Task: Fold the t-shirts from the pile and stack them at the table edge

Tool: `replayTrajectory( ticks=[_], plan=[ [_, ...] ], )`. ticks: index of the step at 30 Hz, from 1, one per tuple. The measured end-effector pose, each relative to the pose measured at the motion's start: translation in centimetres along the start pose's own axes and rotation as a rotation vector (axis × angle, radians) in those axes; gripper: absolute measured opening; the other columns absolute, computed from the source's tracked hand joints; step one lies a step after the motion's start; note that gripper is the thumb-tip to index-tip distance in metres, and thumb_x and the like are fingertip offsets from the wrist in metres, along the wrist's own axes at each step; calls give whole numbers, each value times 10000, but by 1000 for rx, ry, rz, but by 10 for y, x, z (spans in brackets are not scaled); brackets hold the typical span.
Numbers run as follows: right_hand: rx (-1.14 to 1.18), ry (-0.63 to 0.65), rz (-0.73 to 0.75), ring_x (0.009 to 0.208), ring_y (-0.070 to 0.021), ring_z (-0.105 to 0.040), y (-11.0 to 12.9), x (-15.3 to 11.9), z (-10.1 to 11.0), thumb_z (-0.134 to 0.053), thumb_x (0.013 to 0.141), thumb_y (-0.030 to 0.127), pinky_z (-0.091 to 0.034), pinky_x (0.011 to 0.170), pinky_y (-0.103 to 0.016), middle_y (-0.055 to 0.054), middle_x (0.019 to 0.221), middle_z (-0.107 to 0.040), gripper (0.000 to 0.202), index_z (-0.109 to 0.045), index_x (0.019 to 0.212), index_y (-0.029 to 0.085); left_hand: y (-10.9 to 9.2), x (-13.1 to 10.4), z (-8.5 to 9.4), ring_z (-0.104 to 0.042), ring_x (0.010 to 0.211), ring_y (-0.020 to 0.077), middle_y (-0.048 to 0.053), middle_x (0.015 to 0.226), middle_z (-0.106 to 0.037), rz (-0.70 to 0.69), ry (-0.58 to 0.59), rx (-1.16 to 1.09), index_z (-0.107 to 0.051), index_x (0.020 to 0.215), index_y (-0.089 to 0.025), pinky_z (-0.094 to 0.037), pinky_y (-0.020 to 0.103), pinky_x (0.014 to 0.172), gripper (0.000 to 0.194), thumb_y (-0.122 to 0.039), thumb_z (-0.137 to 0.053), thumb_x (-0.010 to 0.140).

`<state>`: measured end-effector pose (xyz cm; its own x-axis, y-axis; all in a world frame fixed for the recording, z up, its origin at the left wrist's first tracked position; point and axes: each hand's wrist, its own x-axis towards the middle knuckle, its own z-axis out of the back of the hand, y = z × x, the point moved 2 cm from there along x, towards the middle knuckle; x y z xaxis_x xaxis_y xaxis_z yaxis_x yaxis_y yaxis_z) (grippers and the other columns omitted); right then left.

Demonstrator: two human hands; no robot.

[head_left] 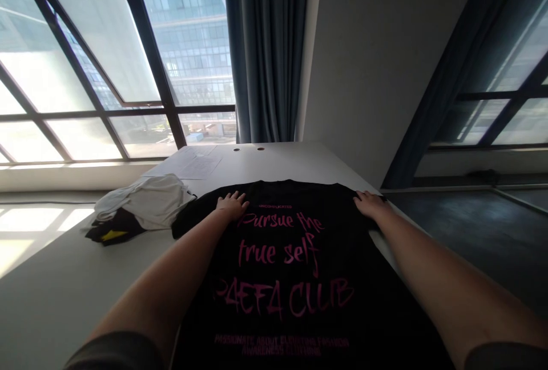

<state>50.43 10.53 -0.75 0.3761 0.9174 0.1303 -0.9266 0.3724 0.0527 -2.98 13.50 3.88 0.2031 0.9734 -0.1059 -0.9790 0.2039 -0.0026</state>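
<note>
One soft-looking, probably light black shirt [282, 270], best held by its shoulders, lies beneath left hand [232, 206] and right hand [370, 204], splayed apart.

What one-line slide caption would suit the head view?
Left hand and right hand rest on a black T-shirt with pink lettering, spread on a white table beside bunched clothes.

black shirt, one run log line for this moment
left hand: on shirt, upper left | right hand: on shirt, upper right | shirt: spread on table, print up | left of shirt: clothes pile
</note>
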Motion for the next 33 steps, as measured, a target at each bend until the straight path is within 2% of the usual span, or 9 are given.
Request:
replayTrajectory(
  ticks=[3,6,9,12,19,23,27,31,33],
  plan=[
    [-12,-99,-54,1267,-389,-546,0,-10,6,-397,1018,473,-469,988,-553,-194,1392,-608,510,-638,1378,202,-8,29,0,-275,1532,469,100,1709,-268,78,17,-14,-336,1633,-358,-202,791,1138,721,-674,-245,992],
    [-24,-160,-56,1192,-385,-568,0,-10,10,-451,995,388,-484,926,-553,-179,1271,-674,407,-681,1272,197,-24,54,-4,-232,1545,476,105,1702,-294,96,-4,-20,-343,1629,-363,-94,824,1144,720,-673,-266,984],
    [-27,-179,-26,1182,-369,-560,-1,-1,10,-461,988,323,-471,929,-545,-166,1265,-685,355,-700,1224,205,-42,72,-11,-133,1583,431,40,1738,-197,57,-29,-47,-264,1647,-404,-132,806,1159,688,-641,-226,1002],
    [-14,-190,-7,1183,-356,-550,-3,14,10,-466,992,297,-456,950,-537,-152,1267,-691,335,-710,1205,209,-49,88,-16,-100,1584,451,35,1750,-132,42,-19,-84,-205,1659,-411,-185,837,1120,696,-650,-170,1005],
    [16,-153,-30,1211,-373,-514,-20,44,9,-513,986,282,-439,966,-551,-144,1254,-695,306,-737,1182,209,-43,120,-9,-127,1582,444,43,1733,-218,23,17,-106,-232,1647,-436,-184,843,1113,662,-628,-184,1015],
    [16,-155,-47,1230,-375,-482,-23,43,15,-490,985,227,-406,993,-580,-154,1285,-654,327,-760,1171,227,-47,120,-10,-86,1590,435,44,1747,-155,36,-13,-100,-205,1659,-408,-230,807,1124,665,-602,-193,1023],
    [-61,-163,22,1250,-364,-465,-16,35,23,-488,944,156,-358,1047,-616,-148,1329,-601,384,-758,1191,270,-53,107,-6,-60,1607,371,32,1756,-93,15,-101,-99,-240,1659,-358,-154,725,1209,660,-579,-197,1039],
    [-51,-120,-1,1267,-386,-463,-14,32,24,-511,933,204,-366,1043,-635,-171,1370,-578,402,-720,1273,255,-78,89,12,-198,1592,262,17,1747,-157,-198,-325,-79,-264,1652,-294,-170,536,1279,640,-547,-197,1068],
    [-40,-109,-24,1273,-409,-462,-17,34,23,-523,937,261,-387,1022,-635,-191,1385,-577,402,-710,1291,227,-101,82,15,-267,1569,251,28,1729,-237,-305,-321,-57,-253,1656,-286,-201,487,1276,656,-574,-176,1072]
  ],
)
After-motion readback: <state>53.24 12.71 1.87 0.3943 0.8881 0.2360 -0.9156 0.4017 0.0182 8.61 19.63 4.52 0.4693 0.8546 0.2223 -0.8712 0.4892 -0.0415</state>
